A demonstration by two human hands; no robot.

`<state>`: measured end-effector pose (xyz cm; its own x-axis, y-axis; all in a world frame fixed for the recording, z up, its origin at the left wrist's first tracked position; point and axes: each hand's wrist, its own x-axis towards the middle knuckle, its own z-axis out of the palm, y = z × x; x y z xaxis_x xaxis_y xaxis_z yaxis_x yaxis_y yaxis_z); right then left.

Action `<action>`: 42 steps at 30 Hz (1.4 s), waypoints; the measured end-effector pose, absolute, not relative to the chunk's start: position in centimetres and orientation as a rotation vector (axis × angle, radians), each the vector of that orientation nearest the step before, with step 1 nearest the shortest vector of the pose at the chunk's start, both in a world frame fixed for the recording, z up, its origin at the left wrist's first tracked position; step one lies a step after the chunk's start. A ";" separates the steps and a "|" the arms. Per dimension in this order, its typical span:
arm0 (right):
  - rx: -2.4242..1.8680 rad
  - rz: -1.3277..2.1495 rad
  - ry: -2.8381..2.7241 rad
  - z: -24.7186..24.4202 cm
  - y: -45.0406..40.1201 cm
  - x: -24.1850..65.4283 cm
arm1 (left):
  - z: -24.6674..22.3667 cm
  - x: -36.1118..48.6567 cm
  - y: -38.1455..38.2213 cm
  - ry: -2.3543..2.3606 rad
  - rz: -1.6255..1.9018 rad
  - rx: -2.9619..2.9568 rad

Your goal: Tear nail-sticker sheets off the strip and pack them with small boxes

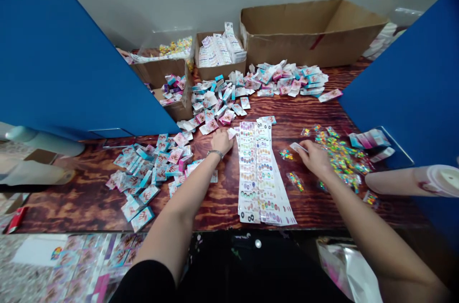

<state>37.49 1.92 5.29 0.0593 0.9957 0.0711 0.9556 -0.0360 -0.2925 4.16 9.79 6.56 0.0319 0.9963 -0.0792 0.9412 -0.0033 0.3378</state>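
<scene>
My left hand (222, 141) lies palm-down on the wooden tabletop, fingertips beside a small pink-and-white card (231, 133). My right hand (315, 158) pinches a small pale packet (298, 147) between its fingers. Between my hands lies a fanned stack of long white sheets printed with rows of nail designs (260, 174). Left of it is a heap of teal-and-pink packaged cards (148, 174). Right of it lie scattered holographic sticker packets (339, 155).
A larger heap of cards (283, 78) lies farther back, near open cardboard boxes (308, 30) and a box of white packets (218, 54). Blue panels (71, 49) flank the table on both sides. A pale cylindrical object (412, 181) intrudes at right.
</scene>
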 end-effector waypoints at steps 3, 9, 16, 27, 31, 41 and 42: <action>-1.747 0.279 -1.955 7.9 1.2 33.9 | 7.6 3.1 7.5 1.866 0.310 2.081; -1.231 0.324 -2.072 12.5 -0.3 26.3 | 9.7 2.5 0.4 1.317 0.659 2.070; -1.042 0.266 -2.244 12.2 -1.0 23.3 | 9.4 2.4 -3.3 1.239 0.813 1.964; -0.766 -0.314 -2.572 13.5 -2.0 24.0 | 10.3 1.6 -4.3 1.223 0.854 2.138; -0.565 -0.450 -2.670 14.3 -2.0 24.1 | 10.9 1.4 -4.4 1.193 0.785 2.197; -0.414 -0.379 -2.648 14.6 -2.2 23.0 | 11.5 1.7 -4.9 1.293 0.607 2.371; -0.453 -0.364 -2.637 14.5 -2.3 22.9 | 11.5 1.7 -5.0 1.298 0.623 2.364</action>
<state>22.94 -2.35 14.48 -0.8505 0.2541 0.4605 0.3694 0.9119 0.1789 1.68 -4.98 11.47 0.4773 0.8556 0.2003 0.6915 -0.5064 0.5152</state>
